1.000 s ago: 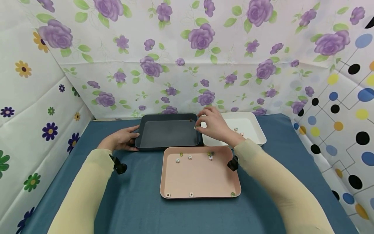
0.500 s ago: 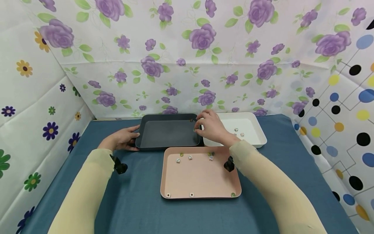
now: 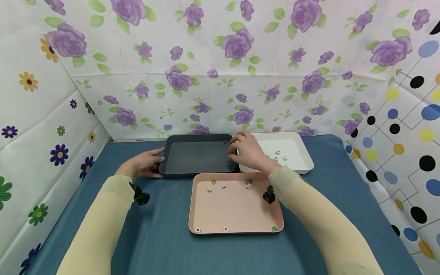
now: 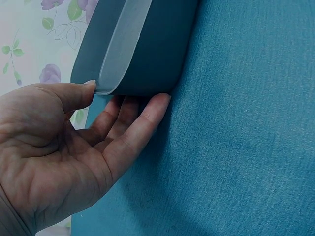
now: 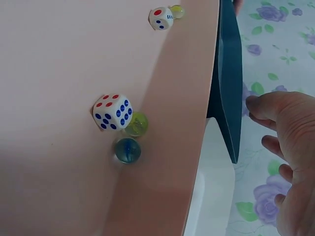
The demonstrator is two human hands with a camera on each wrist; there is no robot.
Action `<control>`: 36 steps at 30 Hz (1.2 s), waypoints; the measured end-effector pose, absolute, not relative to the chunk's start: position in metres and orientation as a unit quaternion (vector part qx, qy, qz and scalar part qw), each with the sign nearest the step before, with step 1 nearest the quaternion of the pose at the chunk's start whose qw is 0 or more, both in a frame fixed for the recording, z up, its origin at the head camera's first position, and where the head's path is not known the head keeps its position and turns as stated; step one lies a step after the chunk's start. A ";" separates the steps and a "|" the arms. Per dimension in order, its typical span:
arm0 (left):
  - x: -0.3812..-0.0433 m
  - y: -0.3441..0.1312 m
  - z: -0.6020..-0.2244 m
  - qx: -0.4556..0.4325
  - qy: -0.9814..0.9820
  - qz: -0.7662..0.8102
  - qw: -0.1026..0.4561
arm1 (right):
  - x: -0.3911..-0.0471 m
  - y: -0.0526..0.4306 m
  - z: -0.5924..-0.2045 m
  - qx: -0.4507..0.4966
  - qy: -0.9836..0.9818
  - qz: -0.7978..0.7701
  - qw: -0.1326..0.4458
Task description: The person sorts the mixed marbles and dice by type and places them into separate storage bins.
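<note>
My left hand grips the left end of the dark grey tray, thumb on the rim; in the left wrist view the fingers of this hand touch its outer wall. My right hand hovers over that tray's right edge, fingers loosely bent, nothing visible between them. Beneath its fingertips a glass marble lies in the dark tray, and a brownish marble sits in the back right corner. The right wrist view shows the hand with thumb and fingertips apart.
A pink tray in front holds several dice, such as one die, and marbles, including a blue marble. To the right, a white tray holds dice. Patterned cloth walls enclose the blue-covered table.
A small marble, earlier at my right fingertips, has dropped into the dark tray. My right hand has shifted slightly left and its fingers have loosened. My left hand stays put.
</note>
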State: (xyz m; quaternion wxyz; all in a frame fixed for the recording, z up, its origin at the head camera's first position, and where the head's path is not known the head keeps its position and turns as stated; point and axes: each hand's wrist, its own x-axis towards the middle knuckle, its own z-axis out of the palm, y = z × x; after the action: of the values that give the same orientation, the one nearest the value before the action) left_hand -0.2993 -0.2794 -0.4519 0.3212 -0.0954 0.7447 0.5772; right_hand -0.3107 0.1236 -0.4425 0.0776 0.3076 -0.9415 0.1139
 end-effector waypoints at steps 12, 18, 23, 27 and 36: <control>-0.300 -0.278 -0.451 -0.096 0.746 0.576 0.319 | -0.309 0.136 -0.436 0.314 -0.933 0.146 0.095; -0.298 -0.277 -0.450 -0.096 0.746 0.577 0.318 | -0.306 0.144 -0.429 0.319 -0.930 0.145 0.109; -0.297 -0.277 -0.449 -0.096 0.747 0.577 0.318 | -0.302 0.149 -0.423 0.321 -0.929 0.145 0.117; -0.296 -0.277 -0.448 -0.096 0.745 0.578 0.319 | -0.299 0.153 -0.418 0.318 -0.929 0.147 0.116; -0.295 -0.278 -0.447 -0.088 0.741 0.583 0.321 | -0.291 0.161 -0.412 0.318 -0.929 0.150 0.111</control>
State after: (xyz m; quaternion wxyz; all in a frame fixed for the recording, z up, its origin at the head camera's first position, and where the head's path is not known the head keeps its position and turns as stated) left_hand -0.2947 -0.2778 -0.4466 0.3210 -0.0878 0.7409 0.5834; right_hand -0.2915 0.1607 -0.4121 0.1114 0.3184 -0.9294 0.1500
